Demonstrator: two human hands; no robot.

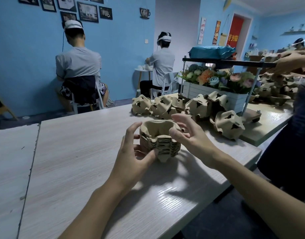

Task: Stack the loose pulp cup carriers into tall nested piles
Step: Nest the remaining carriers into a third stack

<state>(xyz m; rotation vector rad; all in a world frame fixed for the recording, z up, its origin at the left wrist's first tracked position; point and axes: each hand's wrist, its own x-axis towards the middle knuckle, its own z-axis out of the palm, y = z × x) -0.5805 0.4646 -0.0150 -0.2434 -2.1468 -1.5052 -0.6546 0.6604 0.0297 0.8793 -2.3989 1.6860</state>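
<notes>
A short nested pile of pulp carriers point(161, 144) stands mid-frame, its edges layered. The left hand point(132, 157) pinches its side. The right hand point(191, 137) is spread, fingers point(183, 120) holding nothing.

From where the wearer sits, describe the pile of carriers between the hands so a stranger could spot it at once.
On the long pale wood-grain table, look between the left hand and right hand. There stands the nested pile of pulp cup carriers, wells up with layered rims; the loose carriers behind it lie tipped over.
</notes>
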